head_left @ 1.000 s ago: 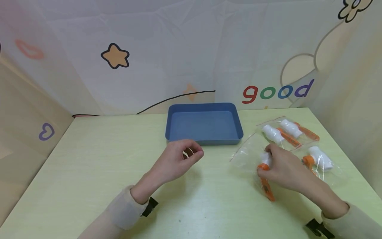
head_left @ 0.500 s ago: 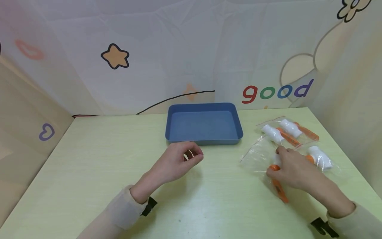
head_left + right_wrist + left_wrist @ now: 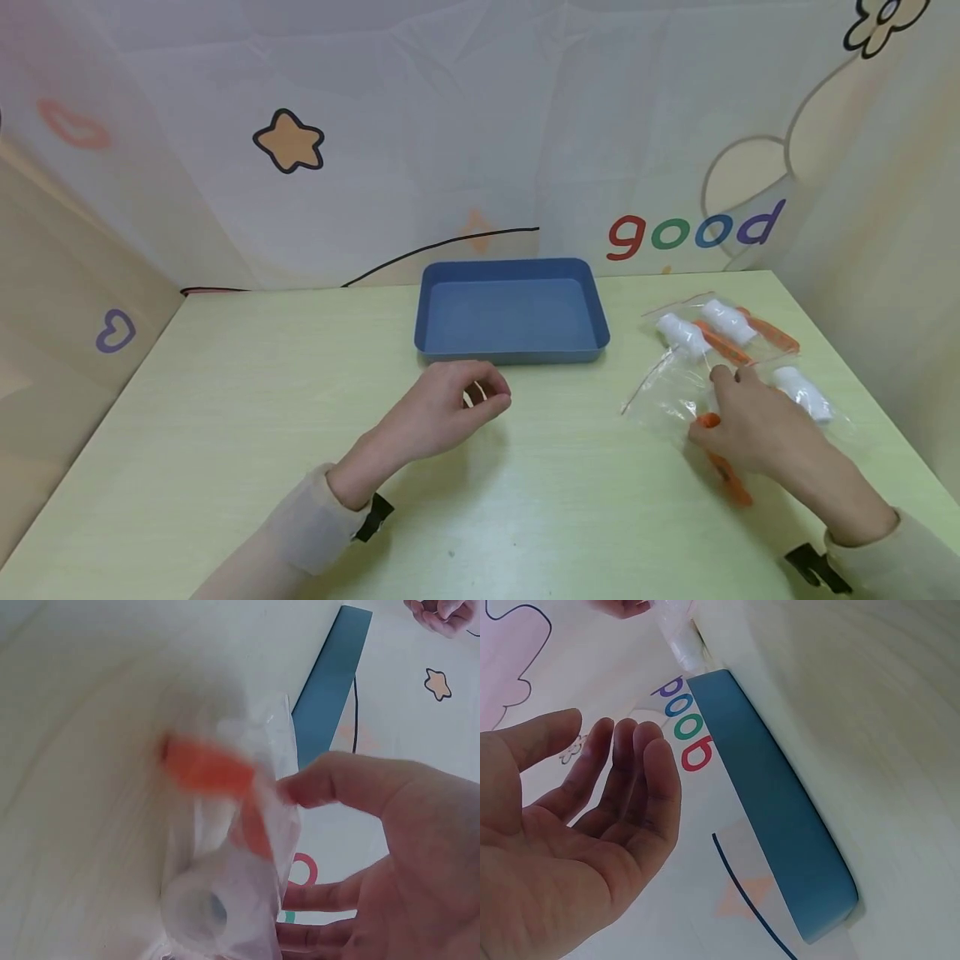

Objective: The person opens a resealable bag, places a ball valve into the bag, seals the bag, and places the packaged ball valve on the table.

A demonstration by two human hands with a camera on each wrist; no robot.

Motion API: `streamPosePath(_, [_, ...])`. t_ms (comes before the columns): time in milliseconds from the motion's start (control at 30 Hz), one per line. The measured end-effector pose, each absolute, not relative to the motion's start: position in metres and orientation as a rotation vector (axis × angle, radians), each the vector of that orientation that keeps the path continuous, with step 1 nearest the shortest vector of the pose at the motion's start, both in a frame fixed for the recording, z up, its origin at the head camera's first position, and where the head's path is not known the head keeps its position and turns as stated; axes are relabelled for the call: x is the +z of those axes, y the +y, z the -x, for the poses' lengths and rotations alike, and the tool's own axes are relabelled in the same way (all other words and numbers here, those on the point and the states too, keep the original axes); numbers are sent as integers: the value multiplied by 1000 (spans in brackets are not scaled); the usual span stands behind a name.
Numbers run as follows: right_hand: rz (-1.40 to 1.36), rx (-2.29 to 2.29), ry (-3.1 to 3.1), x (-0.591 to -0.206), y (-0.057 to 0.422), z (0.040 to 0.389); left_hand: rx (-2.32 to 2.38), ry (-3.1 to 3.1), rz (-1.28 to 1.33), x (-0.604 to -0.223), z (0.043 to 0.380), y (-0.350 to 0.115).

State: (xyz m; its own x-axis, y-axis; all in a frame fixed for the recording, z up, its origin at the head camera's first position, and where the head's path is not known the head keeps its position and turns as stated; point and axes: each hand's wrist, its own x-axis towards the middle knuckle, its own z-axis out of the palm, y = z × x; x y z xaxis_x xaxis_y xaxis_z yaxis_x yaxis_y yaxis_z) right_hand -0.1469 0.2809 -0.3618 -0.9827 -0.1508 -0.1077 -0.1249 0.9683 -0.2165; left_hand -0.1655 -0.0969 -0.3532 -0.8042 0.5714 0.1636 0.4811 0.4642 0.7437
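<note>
My right hand [image 3: 757, 421] grips a clear zip bag [image 3: 660, 396] at the right of the table, thumb on the near side and fingers over the far side. Inside the bag are a long orange piece [image 3: 726, 477] and a white cylinder [image 3: 199, 904] with a round hollow end, seen in the right wrist view. The fingers hide much of the white part in the head view. Just in front of the blue tray, my left hand [image 3: 450, 408] hovers with loosely bent fingers and nothing in them; the left wrist view shows its bare palm [image 3: 562, 877].
The shallow blue tray [image 3: 512, 358] stands at the back middle, with nothing in it. Similar bags with white pieces [image 3: 729, 322] and orange pieces [image 3: 772, 332] lie at the back right; another white piece [image 3: 802, 393] lies beside my right hand. A printed cloth [image 3: 420, 150] hangs behind.
My right hand has moved right with the bag, bringing it close to the other bags. My left hand has stayed almost still.
</note>
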Motion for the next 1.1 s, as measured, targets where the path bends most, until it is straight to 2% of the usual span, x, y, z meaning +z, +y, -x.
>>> streamPosePath(700, [181, -220, 3022, -359, 304, 158, 1089, 2560, -929, -358, 167, -98])
streamPosePath(1100, [266, -247, 3133, -363, 288, 159, 1006, 2621, -949, -365, 168, -102])
